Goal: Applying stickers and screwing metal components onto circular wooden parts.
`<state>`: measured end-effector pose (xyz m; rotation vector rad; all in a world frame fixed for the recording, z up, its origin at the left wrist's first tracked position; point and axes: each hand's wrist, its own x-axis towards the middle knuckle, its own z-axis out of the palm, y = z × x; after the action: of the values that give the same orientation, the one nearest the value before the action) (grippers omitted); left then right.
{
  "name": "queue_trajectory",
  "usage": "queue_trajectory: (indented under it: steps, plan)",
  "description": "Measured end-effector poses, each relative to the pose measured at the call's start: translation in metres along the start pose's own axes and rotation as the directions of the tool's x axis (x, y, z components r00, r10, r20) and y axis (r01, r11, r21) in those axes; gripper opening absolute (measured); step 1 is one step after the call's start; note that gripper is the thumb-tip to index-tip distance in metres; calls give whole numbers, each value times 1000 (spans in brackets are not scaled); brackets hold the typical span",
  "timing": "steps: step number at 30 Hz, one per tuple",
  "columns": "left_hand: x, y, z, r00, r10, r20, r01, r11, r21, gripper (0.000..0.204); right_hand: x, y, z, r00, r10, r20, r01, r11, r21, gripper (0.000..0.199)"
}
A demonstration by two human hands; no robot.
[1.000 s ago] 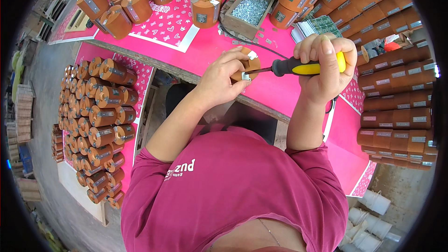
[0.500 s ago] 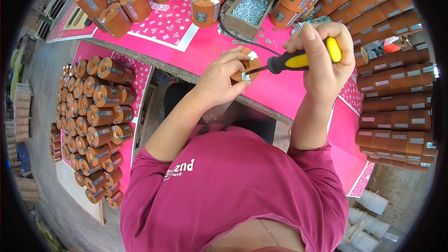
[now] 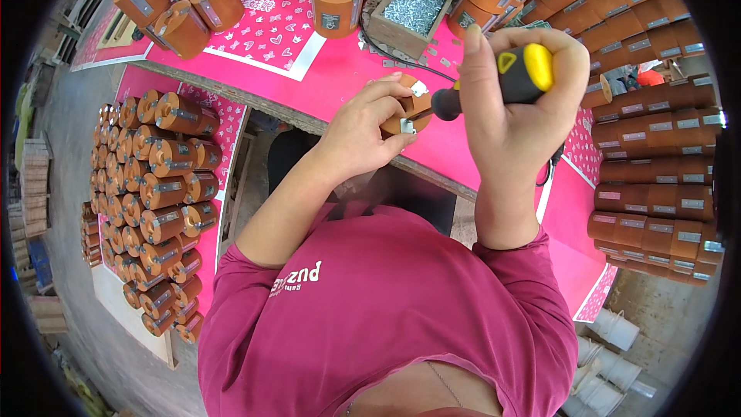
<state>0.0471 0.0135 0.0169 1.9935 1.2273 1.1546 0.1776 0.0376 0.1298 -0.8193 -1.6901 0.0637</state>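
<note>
My left hand [image 3: 361, 127] is closed around a short brown cylinder [image 3: 422, 101] with a central hole, steadying it at the pink table's near edge. Two small pale metal plates sit on its upper face, one far and one near. In my right hand [image 3: 513, 131] is a black-and-yellow screwdriver [image 3: 519, 77], gripped in the fist with the thumb along the handle. Its dark shaft slants left to the cylinder, ending close to the nearer plate; whether the tip is on a screw cannot be made out.
A wooden box [image 3: 386, 29] of small silvery screws stands beyond, loose metal plates near it. A black cable [image 3: 417, 72] crosses the table [image 3: 309, 96]. Brown cylinders [image 3: 337, 11] stand at the back, with stacks on the right [image 3: 648, 197] and on a lower left surface [image 3: 166, 224].
My right hand has shifted slightly left and the screwdriver handle has turned, its yellow end now facing nearer me. The left hand and cylinder stay nearly in place.
</note>
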Motion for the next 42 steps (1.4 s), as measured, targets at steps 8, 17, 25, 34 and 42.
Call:
queue_trajectory:
  steps: [8,17,25,34,42]
  plan:
    - [0,6,-1,997,-65,42,66,998,-12,20,6,-13,22,996,-90,29,84,981,174,28]
    - [0,4,1,999,-8,-49,6,999,-42,17,11,13,19,966,-130,221,-23,815,580,30]
    - [-1,0,6,999,-11,-51,8,998,-55,19,9,28,13,937,-213,278,-147,483,863,32]
    - [0,3,4,999,-1,-38,0,1000,-29,22,8,28,10,962,-120,244,-146,527,837,30]
    - [0,2,3,997,28,-70,-30,999,-29,25,7,33,10,977,-59,206,-130,600,789,32]
